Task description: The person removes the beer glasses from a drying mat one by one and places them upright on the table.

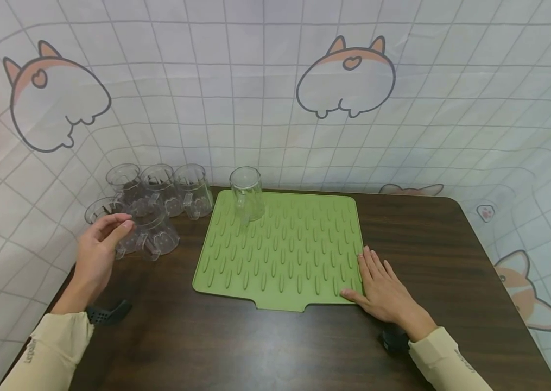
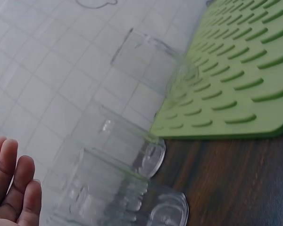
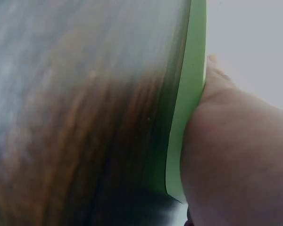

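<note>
Several clear glass mugs (image 1: 196,190) stand in two rows at the table's left back. My left hand (image 1: 96,255) is in front of the left-hand mugs, its fingers loosely bent and nothing visible between them. In the left wrist view its fingertips (image 2: 26,174) appear at the left edge, apart from the mugs in sight. Another glass mug (image 1: 249,193) stands upright on the back left corner of a green ridged drying mat (image 1: 280,255), handle towards me. My right hand (image 1: 382,285) rests flat on the mat's front right corner, fingers straight; the right wrist view shows it over the mat's edge (image 3: 186,103).
The dark wooden table (image 1: 236,347) extends in front of the mat and to its right. A white gridded cloth (image 1: 265,125) with cartoon corgi prints hangs behind the table and along both sides. Both wrists wear dark straps (image 1: 109,313).
</note>
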Demonstrator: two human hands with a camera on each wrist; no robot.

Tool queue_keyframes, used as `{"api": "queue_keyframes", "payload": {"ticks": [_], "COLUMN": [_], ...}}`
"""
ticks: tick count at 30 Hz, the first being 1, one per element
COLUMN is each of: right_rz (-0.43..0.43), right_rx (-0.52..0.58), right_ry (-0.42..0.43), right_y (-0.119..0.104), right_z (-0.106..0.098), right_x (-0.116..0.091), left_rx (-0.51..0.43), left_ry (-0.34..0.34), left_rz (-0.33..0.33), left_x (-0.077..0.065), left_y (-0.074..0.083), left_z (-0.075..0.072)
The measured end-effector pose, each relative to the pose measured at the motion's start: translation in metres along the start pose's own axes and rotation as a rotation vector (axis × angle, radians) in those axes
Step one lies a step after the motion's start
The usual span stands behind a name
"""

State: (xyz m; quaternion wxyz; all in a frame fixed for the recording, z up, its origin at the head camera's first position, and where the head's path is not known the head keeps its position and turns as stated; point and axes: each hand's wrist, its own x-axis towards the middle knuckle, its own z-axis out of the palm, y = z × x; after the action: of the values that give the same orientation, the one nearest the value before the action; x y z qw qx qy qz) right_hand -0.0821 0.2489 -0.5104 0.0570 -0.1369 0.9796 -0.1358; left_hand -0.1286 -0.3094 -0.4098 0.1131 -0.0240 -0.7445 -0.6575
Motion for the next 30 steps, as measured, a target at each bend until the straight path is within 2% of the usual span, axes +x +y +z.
{"api": "queue_keyframes", "payload": {"ticks": [4,8,11,15,18,20,24,30], "right_rz": [0.015,0.033,0.038,0.030,0.027,0.028,0.039,0.038], "right_rx": [0.004,-0.006,-0.013,-0.002,0.007,-0.002,-0.027,-0.023], "right_ry": [-0.005,-0.016,-0.018,-0.007,-0.007,-0.007,-0.014,-0.024], "right_y": [0.001,0.002,0.003,0.002,0.002,0.003,0.006,0.008], "right_z": [0.000,0.002,0.002,0.002,0.003,0.002,0.000,-0.002], "right_x": [0.000,0.001,0.000,0.001,0.001,0.001,0.000,0.000], "left_rx": [0.034,0.036,0.072,0.205,0.309,0.343,0.309,0.211], "left_ry": [0.002,0.001,-0.003,-0.020,-0.057,-0.089,-0.153,-0.209], "left_rz": [0.006,-0.008,-0.021,-0.009,0.033,0.065,0.096,0.074], "left_x": [0.004,0.007,0.009,0.007,0.004,0.003,0.006,0.015], "left_y": [0.004,0.002,0.001,0.003,0.009,0.013,0.018,0.016], "left_z": [0.011,0.019,0.025,0.034,0.043,0.050,0.063,0.081]}}
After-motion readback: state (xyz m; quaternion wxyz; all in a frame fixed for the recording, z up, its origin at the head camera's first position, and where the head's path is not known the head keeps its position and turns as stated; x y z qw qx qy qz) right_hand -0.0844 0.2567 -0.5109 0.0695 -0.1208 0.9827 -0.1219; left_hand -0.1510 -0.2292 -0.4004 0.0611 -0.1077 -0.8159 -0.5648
